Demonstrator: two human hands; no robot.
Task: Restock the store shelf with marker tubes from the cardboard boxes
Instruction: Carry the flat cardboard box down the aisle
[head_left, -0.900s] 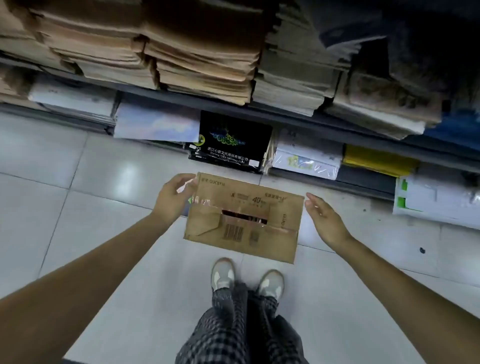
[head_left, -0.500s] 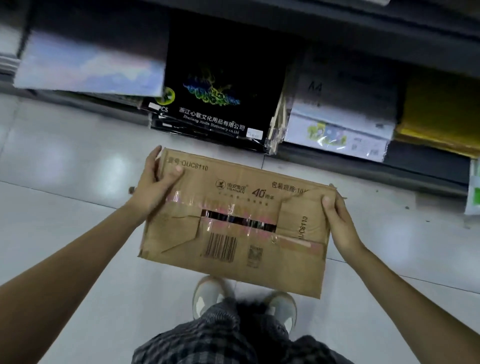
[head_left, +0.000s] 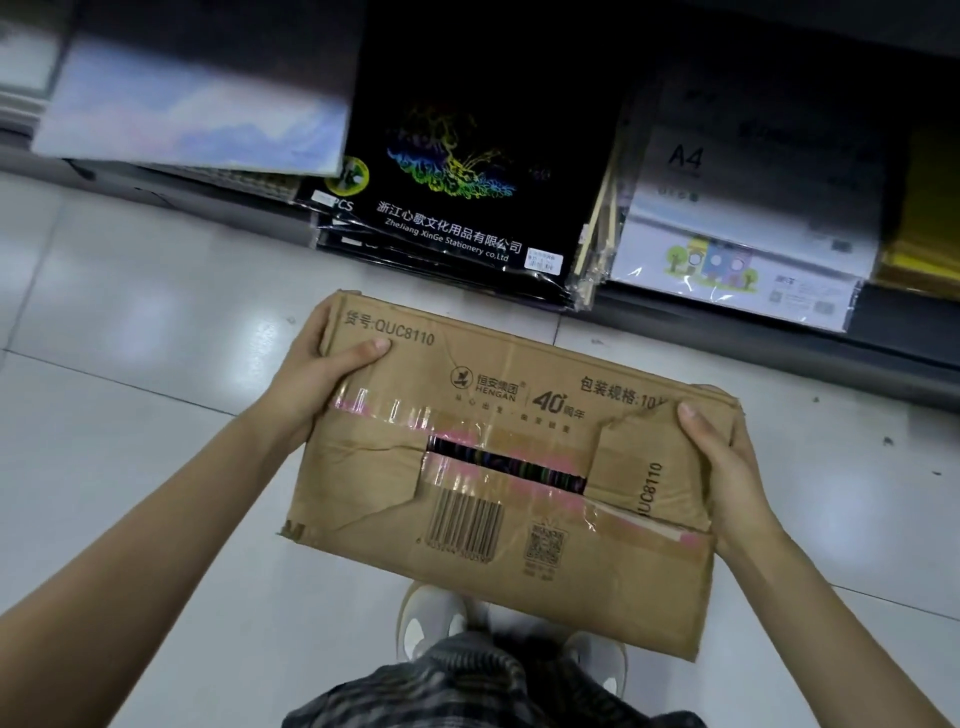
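Box (head_left: 498, 467) is held flat over the floor (head_left: 130, 322) below the shelf (head_left: 727, 322), long axis left-right across the body, taped top up. Left hand (head_left: 317, 379) grips its left end, right hand (head_left: 722, 462) its right end, thumbs on top; both equally near.

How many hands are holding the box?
2. The left hand grips the cardboard box at its upper left corner, the right hand grips its right end.
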